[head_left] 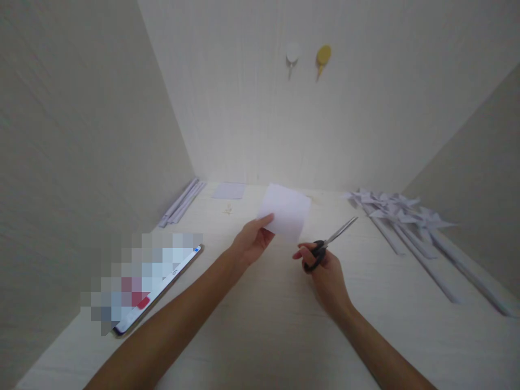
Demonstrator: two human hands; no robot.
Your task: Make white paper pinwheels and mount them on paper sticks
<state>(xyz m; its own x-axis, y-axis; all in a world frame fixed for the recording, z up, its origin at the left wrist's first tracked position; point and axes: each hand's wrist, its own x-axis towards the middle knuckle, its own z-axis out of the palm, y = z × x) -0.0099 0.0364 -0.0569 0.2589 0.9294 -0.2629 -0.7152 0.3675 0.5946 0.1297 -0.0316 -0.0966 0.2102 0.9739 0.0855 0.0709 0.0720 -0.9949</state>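
White paper sheet (286, 211) is held up above the counter (260, 325), near mid-frame, tilted, its lower left corner pinched by the left hand (252, 241). Left grip is closed on that corner, thumb on top, remaining fingers hidden under the sheet. Sheet looks blank and flat; no cut can be made out in it.

Scissors (329, 244) are held in the right hand (325, 271), just right of and below the sheet. Right grip is closed through the black handles; blades are shut or nearly shut, pointed up and right, away from the sheet. Blade tip is not touching the paper.

Both forearms are extended in from the bottom edge.

Further out: a phone (162, 287) is laid on the counter at left, screen blurred out. Rolled paper sticks (182, 201) are stacked along the left wall. A smaller flat paper square (228, 190) is lying by the back wall. On the right, a cluster of paper pinwheels (396, 208) on long paper stems is laid out on the counter. Two hooks, one white hook (292, 54) and one yellow hook (323, 56), are fixed on the back wall.
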